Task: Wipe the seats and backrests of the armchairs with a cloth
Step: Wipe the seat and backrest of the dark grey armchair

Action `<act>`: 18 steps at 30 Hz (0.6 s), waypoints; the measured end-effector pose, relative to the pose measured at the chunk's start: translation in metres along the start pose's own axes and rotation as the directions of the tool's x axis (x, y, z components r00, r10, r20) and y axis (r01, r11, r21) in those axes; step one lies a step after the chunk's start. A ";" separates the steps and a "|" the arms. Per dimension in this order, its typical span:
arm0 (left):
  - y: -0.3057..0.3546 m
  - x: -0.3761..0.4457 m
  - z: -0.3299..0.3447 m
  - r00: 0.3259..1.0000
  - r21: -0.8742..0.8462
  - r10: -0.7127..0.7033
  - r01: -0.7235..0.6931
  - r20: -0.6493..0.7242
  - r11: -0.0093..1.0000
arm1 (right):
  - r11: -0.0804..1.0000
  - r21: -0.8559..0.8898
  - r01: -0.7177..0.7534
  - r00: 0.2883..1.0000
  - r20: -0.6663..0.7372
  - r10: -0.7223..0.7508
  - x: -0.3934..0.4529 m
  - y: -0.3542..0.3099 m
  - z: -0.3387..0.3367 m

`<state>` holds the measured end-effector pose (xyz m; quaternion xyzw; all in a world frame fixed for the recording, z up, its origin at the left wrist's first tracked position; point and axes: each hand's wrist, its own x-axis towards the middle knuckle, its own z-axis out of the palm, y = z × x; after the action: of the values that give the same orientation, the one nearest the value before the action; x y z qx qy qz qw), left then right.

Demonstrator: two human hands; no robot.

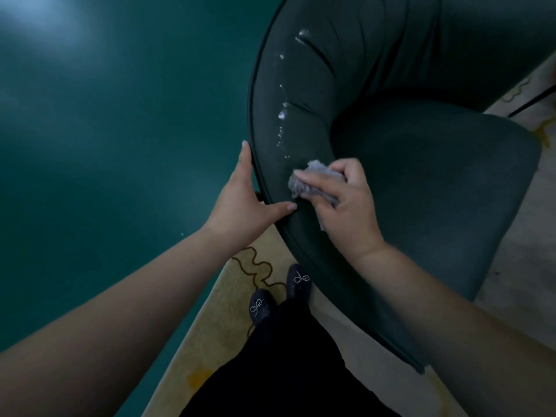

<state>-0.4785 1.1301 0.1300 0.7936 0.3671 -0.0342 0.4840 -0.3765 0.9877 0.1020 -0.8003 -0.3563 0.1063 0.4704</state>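
A dark green armchair fills the upper right of the head view, seen from above its curved backrest. A trail of white foamy drops runs down the inside of the backrest. My right hand holds a grey fluffy cloth and presses it against the inner backrest just below the drops. My left hand grips the piped top rim of the backrest, thumb lying on the inner side, fingers stretched along the outer edge. The seat cushion is bare.
A glossy teal floor spreads on the left. A beige rug with a brown squiggle pattern lies under my two dark shoes. A thin black rod crosses the far right edge beside the chair.
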 end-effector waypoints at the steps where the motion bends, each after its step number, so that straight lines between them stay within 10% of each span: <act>1: 0.001 -0.001 0.000 1.000 -0.006 -0.006 0.006 0.004 1.000 | 1.000 0.002 -0.008 1.000 0.006 0.008 -0.007 0.000 -0.002; 18: 0.009 0.009 -0.008 0.999 0.036 -0.051 0.051 -0.011 0.998 | 0.997 -0.008 0.082 0.988 0.129 -0.080 0.071 -0.010 0.009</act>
<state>-0.4685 1.1390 0.1368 0.7928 0.3890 -0.0493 0.4667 -0.3345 1.0446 0.1167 -0.7797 -0.4188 0.1361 0.4452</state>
